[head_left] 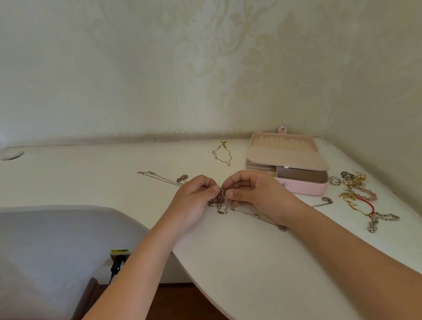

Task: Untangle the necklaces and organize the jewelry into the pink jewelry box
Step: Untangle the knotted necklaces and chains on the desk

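The knot of thin necklaces hangs pinched between the fingers of the left hand and those of the right hand, its loose chains trailing onto the bench just below them. I'd judge it best to tease one strand gently, never tugging, lest the snarl tighten. The open pink jewelry box waits just beyond the right fingers.

both hands pinching tangled necklaces, table
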### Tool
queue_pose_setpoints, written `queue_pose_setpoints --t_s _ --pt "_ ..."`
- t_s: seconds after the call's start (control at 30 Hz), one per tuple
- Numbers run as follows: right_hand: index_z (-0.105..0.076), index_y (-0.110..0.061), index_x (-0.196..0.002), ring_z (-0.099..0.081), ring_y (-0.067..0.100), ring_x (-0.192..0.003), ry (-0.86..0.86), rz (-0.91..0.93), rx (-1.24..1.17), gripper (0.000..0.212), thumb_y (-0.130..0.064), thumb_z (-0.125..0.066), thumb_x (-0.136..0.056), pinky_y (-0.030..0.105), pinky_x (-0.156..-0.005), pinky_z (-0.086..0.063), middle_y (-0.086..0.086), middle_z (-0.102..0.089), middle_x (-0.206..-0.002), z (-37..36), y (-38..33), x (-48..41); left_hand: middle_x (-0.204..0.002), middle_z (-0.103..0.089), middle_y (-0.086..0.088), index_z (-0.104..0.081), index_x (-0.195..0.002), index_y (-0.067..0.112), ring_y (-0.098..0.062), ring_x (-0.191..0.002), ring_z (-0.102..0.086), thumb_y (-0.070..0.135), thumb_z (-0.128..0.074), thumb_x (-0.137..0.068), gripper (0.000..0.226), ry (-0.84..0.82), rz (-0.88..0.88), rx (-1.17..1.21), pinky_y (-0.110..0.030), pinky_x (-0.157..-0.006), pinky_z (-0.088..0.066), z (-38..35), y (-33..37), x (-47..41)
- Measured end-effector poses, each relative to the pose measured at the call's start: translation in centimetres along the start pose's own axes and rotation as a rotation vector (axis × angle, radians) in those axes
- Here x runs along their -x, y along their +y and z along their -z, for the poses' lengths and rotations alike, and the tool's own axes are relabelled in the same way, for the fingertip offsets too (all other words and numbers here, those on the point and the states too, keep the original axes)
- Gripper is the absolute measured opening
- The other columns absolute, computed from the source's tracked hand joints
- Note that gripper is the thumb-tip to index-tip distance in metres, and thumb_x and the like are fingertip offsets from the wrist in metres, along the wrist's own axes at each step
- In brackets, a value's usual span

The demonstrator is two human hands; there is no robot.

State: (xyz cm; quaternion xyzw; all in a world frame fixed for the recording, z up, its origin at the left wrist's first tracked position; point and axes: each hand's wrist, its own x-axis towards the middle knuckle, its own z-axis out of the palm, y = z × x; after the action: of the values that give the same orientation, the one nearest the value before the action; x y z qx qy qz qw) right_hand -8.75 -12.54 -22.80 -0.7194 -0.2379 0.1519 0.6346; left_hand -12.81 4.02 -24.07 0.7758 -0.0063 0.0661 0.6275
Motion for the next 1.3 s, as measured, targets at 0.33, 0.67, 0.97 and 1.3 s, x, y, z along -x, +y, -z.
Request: queue_pose_setpoints --t_s 0.33,0.67,0.97,1.3 --pt "-0.063 -0.016 -0.077 -0.056 0.004 -0.046 0.197 0.008 0.212 0.021 0.003 -0.062 -0.085 0.017 -0.054 -0.048 0.000 -0.061 -0.061 -1.2 -0.3 0.2 -0.075 -0.061 0.001 -0.058 -0.080 0.018 -0.011 -0.072 -0.054 0.011 -0.058 -0.092 0.014 0.008 -0.065 -0.140 -0.017 -0.069 -0.040 -0.4 -0.3 -0.1" --pt "-0.061 -0.014 -0.073 -0.055 0.010 -0.054 0.128 0.023 0.226 0.018 -0.003 -0.062 -0.087 0.025 -0.060 -0.046 0.005 -0.061 -0.065 -1.2 -0.7 0.5 -0.075 -0.067 0.000 -0.066 -0.084 0.012 -0.008 -0.070 -0.061 0.005 -0.065 -0.086 0.008 -0.027 -0.050 -0.090 -0.012 -0.068 -0.046 -0.4 0.3 0.4" --pt "-0.061 -0.013 -0.082 -0.049 -0.001 -0.055 0.122 0.161 0.421 0.016 0.003 -0.065 -0.080 0.010 -0.055 -0.041 0.001 -0.060 -0.074 -1.5 -1.6 1.2 -0.063 -0.061 0.005 -0.061 -0.075 0.016 -0.007 -0.059 -0.055 0.008 -0.064 -0.082 0.011 -0.009 -0.034 -0.131 -0.020 -0.062 -0.043 -0.5 0.4 0.4" --pt "-0.055 -0.019 -0.083 -0.044 0.000 -0.051 0.122 0.137 0.367 0.021 0.001 -0.060 -0.085 0.012 -0.050 -0.038 -0.009 -0.051 -0.064 -1.5 -1.4 1.3 -0.066 -0.064 0.005 -0.068 -0.081 0.010 -0.003 -0.061 -0.057 0.006 -0.066 -0.086 0.007 -0.015 -0.091 -0.089 -0.011 -0.062 -0.043 -0.3 0.5 0.7"
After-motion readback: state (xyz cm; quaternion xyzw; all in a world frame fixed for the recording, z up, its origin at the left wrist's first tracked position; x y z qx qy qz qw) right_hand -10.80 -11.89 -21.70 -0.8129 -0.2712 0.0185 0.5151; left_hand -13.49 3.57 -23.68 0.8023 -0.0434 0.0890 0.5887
